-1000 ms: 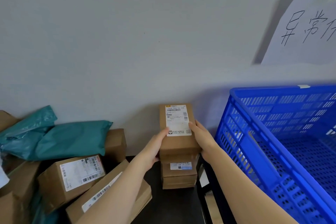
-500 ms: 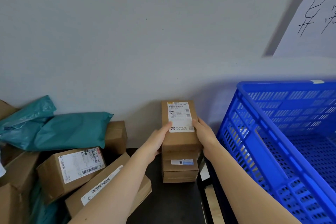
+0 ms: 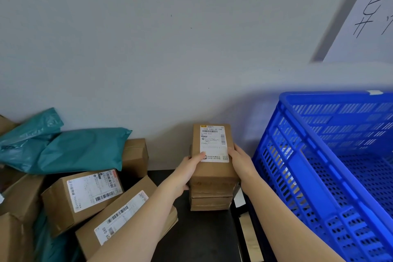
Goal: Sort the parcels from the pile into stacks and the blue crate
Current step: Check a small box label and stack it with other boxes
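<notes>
Both hands clasp the top parcel [image 3: 213, 171] from either side.
Two bare forearms reach forward from the lower edge of the view and converge. The left hand [image 3: 187, 171] grips the top parcel's left side, thumb lying on its upper face, fingers curled down the side. The right hand [image 3: 242, 160] holds the right side, thumb at the top edge, fingers mostly out of sight.

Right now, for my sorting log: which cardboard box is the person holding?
The narrow box atop the stack beside the blue crate; the left hand and right hand grip its sides. The pile lies untouched.
</notes>
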A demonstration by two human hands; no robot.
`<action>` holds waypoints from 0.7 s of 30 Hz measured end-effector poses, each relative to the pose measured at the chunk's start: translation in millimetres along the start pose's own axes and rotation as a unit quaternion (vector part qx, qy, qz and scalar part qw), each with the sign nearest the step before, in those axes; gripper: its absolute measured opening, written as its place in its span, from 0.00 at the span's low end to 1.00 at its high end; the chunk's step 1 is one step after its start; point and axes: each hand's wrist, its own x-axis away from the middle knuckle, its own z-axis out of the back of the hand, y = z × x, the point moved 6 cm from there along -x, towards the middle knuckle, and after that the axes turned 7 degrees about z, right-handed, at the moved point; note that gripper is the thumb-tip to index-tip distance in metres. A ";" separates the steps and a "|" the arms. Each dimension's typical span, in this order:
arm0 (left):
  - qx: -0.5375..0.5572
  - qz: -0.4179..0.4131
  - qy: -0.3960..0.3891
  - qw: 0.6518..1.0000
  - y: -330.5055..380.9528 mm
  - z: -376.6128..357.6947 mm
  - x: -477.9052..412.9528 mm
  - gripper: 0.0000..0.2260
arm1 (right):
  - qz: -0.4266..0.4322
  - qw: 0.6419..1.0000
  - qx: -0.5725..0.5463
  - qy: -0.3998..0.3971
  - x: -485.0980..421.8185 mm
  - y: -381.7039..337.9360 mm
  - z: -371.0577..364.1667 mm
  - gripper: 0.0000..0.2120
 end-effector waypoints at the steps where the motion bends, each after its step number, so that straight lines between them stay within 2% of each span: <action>1: 0.007 0.006 -0.004 1.000 -1.7 -0.6 0.3 0.28 | 0.001 1.000 0.001 0.000 -0.3 0.2 -0.5 0.17; 7: 0.022 0.006 -0.016 1.000 -2.0 -6.1 -0.8 0.29 | -0.007 1.000 0.005 0.000 -3.8 -0.3 0.5 0.17; 10: 0.017 -0.013 -0.024 0.999 0.2 -4.6 3.3 0.30 | 0.009 0.998 0.059 0.035 -0.8 -3.0 2.2 0.22; 12: -0.003 -0.059 0.000 0.998 5.6 2.7 9.3 0.32 | 0.068 0.989 0.087 0.103 10.4 -16.2 6.1 0.25; 15: -0.067 -0.152 0.076 0.983 17.1 23.4 20.1 0.30 | 0.214 0.958 0.115 0.152 29.7 -48.6 0.9 0.18; 17: -0.115 -0.203 0.111 0.966 23.1 39.6 27.8 0.26 | 0.269 0.941 0.144 0.147 39.3 -63.7 -11.8 0.15; 21: -0.177 -0.265 0.127 0.939 27.0 73.0 43.9 0.17 | 0.307 0.935 0.151 0.089 59.7 -75.6 -50.2 0.12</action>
